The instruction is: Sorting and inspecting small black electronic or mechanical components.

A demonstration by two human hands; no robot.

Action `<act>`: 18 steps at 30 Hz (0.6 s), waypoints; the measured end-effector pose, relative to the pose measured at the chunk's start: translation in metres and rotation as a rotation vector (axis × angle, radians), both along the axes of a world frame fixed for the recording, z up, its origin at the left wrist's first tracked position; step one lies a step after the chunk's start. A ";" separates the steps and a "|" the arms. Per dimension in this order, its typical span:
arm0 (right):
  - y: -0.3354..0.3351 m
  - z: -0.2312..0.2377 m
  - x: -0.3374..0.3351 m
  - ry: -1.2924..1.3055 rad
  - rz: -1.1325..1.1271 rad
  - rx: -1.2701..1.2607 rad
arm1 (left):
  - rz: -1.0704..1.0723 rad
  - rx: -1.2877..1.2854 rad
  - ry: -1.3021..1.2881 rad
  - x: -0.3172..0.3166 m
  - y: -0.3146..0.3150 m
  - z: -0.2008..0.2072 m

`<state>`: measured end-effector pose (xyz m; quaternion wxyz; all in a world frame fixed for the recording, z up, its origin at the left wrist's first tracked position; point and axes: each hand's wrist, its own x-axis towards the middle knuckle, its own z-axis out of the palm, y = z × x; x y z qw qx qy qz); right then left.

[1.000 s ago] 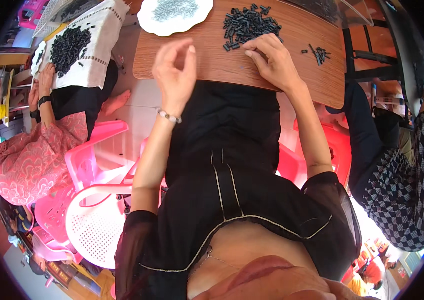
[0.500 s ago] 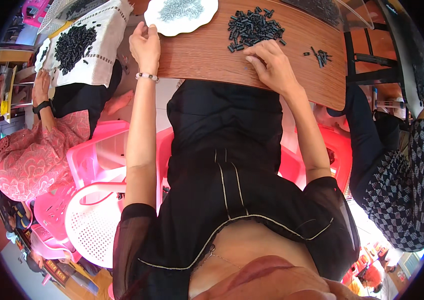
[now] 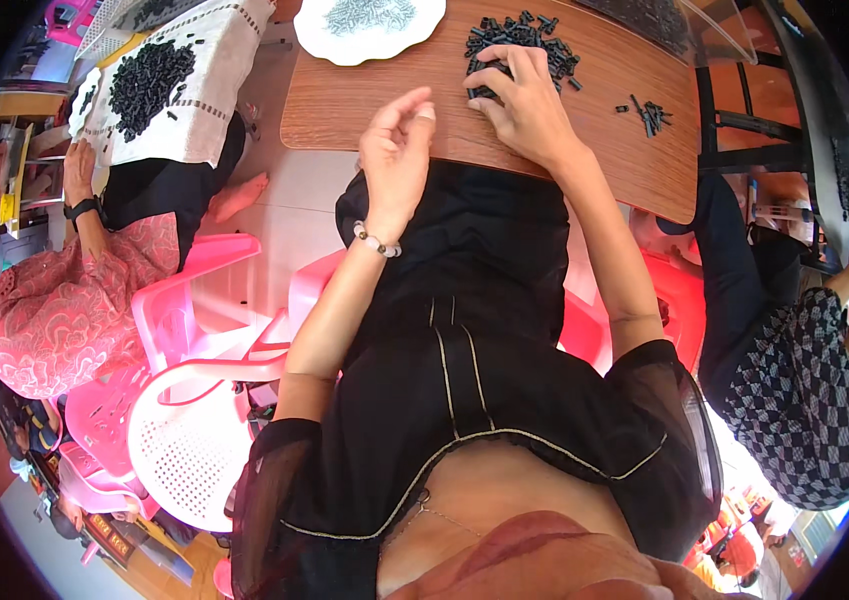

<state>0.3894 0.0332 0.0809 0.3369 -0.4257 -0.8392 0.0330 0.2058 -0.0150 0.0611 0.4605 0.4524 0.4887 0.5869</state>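
Head view: right hand [image 3: 530, 112] curled over black pieces [image 3: 517, 33] heaped on the desk [image 3: 364, 112], their long axes pointing in mixed directions. Left hand [image 3: 396, 155] well apart, near the desk edge, fingers bent. Grip in either: cannot tell.

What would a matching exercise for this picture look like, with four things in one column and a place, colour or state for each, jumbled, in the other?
Column one
1. Plate
2. Left hand
3. Right hand
4. Small pile

Column two
A. Fingers over the big pile
B. On the right part of the table, apart from the big pile
C. White, bearing small pale pieces
D. Beaded bracelet at its wrist

Right pairs: 1-C, 2-D, 3-A, 4-B
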 end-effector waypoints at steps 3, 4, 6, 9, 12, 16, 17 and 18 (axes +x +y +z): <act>-0.013 0.019 -0.005 0.125 0.055 0.028 | -0.117 -0.152 -0.139 0.001 -0.011 0.018; -0.019 0.027 -0.006 0.128 0.057 0.022 | -0.114 -0.158 -0.137 0.001 -0.014 0.025; -0.033 0.044 -0.008 0.195 0.110 0.061 | -0.235 -0.168 -0.224 0.004 -0.020 0.036; -0.042 0.043 -0.012 0.231 0.169 0.067 | -0.308 -0.142 -0.269 0.002 -0.028 0.037; -0.041 0.043 -0.012 0.229 0.204 0.022 | -0.353 -0.135 -0.289 -0.003 -0.031 0.030; -0.024 0.058 -0.015 0.221 0.398 -0.305 | -0.319 -0.315 -0.544 -0.017 -0.030 0.019; -0.015 0.058 -0.018 0.272 0.364 -0.253 | -0.306 -0.351 -0.578 -0.021 -0.028 0.018; -0.005 0.061 -0.021 0.263 0.282 -0.319 | -0.281 -0.361 -0.530 -0.024 -0.027 0.021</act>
